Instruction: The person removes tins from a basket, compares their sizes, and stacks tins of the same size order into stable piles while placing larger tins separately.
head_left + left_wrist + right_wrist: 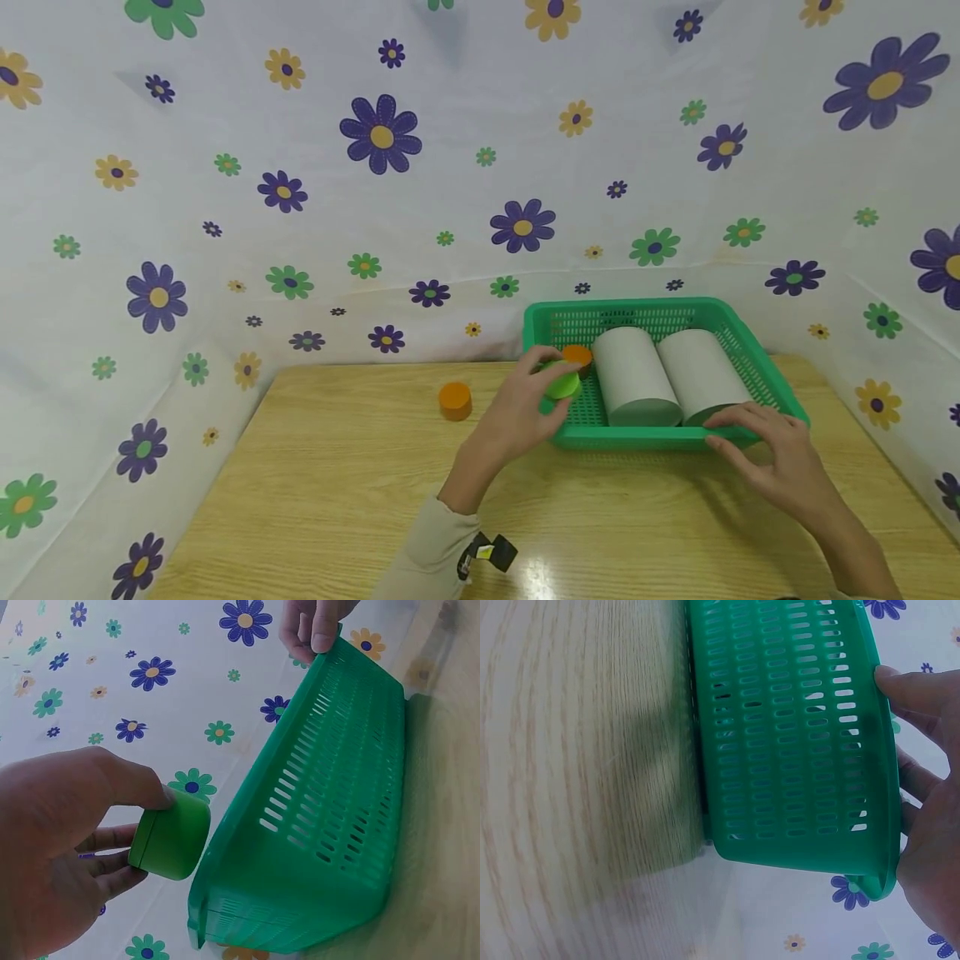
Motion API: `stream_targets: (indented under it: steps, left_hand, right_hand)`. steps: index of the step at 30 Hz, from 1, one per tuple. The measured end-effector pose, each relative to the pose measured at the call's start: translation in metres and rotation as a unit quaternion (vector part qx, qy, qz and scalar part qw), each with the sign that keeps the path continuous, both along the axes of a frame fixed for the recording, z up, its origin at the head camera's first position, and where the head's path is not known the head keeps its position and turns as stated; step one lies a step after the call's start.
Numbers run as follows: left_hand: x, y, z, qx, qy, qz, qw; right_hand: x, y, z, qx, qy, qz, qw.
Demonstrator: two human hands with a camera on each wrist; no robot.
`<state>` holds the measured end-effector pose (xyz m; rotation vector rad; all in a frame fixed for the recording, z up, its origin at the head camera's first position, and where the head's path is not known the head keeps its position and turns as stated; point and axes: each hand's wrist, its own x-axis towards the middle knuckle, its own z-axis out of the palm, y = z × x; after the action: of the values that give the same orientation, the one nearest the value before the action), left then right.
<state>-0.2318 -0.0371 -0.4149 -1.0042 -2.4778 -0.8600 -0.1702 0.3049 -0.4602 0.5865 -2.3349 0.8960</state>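
Observation:
Fingers and thumb of my left hand (519, 406) pinch a small round lime-green lidded container (177, 834). It is held above the left end of a green plastic basket (622, 437), tilted and close to the rim in the left wrist view. At the basket's front right rim, my right hand (780, 458) grips the edge, thumb outside and fingers over it. Inside the basket lie two large white cylinders (636, 375) on their sides, and an orange round container (577, 358) sits left of them, partly hidden by the left hand.
Another orange round container (455, 402) stands on the wooden table (337, 483), left of the basket. A white flower-patterned cloth (450, 183) rises behind the table and along both sides. The left forearm wears a black strap device (487, 554).

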Motion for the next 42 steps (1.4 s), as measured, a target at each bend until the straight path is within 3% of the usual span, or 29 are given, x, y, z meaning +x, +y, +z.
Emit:
stream_targets:
  steps: [7, 13, 21, 42]
  left_hand:
    - [0.009, -0.011, -0.009, 0.062, -0.013, 0.003, 0.998]
    - [0.008, -0.021, -0.011, 0.137, -0.021, 0.001, 0.9904]
    - [0.005, -0.037, -0.013, 0.188, -0.027, -0.001, 0.9819]
    - [-0.012, -0.074, -0.02, 0.207, -0.002, 0.074, 0.9755]
  right_hand:
    - [0.0, -0.001, 0.0, 0.001, 0.002, 0.007, 1.0]
    - [-0.001, 0.0, 0.0, 0.002, 0.003, 0.004, 1.0]
    - [0.0, -0.002, 0.0, 0.0, 0.003, 0.004, 1.0]
    - [-0.001, 0.0, -0.001, -0.001, -0.004, -0.003, 1.0]
